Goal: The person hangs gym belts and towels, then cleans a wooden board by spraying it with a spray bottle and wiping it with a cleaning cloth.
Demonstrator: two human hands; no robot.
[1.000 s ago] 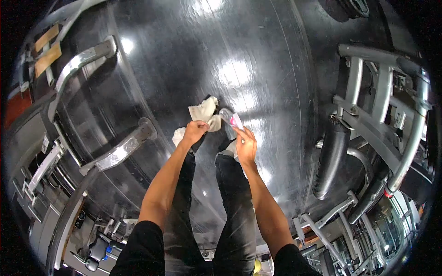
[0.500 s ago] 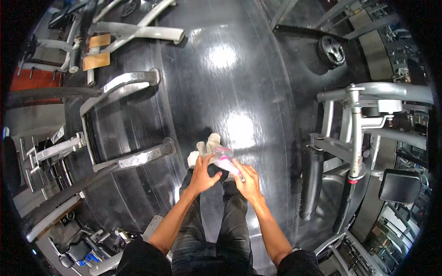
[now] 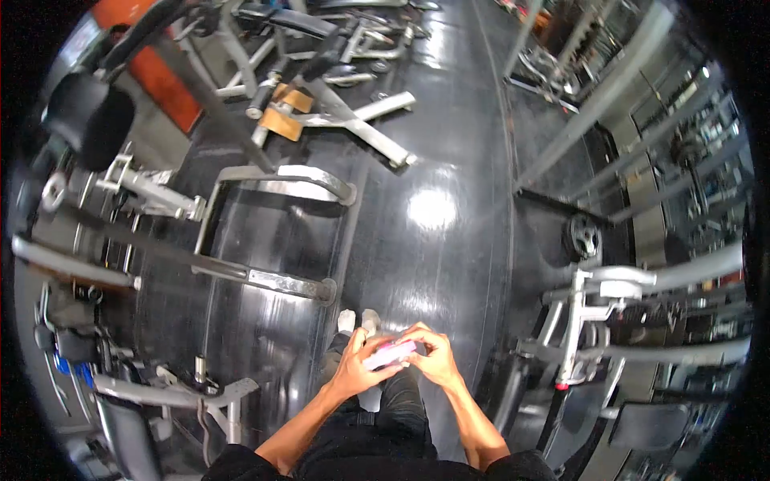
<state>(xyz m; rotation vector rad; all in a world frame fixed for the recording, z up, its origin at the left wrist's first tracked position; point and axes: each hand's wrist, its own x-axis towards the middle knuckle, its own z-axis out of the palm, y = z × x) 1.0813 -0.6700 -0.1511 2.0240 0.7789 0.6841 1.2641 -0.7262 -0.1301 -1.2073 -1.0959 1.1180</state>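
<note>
A small pink-and-white bottle-shaped object (image 3: 391,355) is between my two hands, low in front of my body; blur hides its exact kind. My left hand (image 3: 355,371) closes round its white left end, with the thumb along the lower side. At the pink right end, the bent fingers and thumb of my right hand (image 3: 434,359) pinch it. Fingers cover part of both ends. Below the hands are my dark trousers (image 3: 403,401) and light shoes (image 3: 370,321) on the black floor.
A metal frame with a bent rail (image 3: 281,280) stands close on the left. Grey gym machines (image 3: 573,321) line the right side, with a weight plate (image 3: 583,237) near the floor. More machines and a padded bench (image 3: 289,22) stand ahead; shiny black floor (image 3: 433,248) runs between.
My left hand, spread beside the object before, now grips its left end. My right hand has shifted to the pink end. The view has tilted up, showing more machines ahead.
</note>
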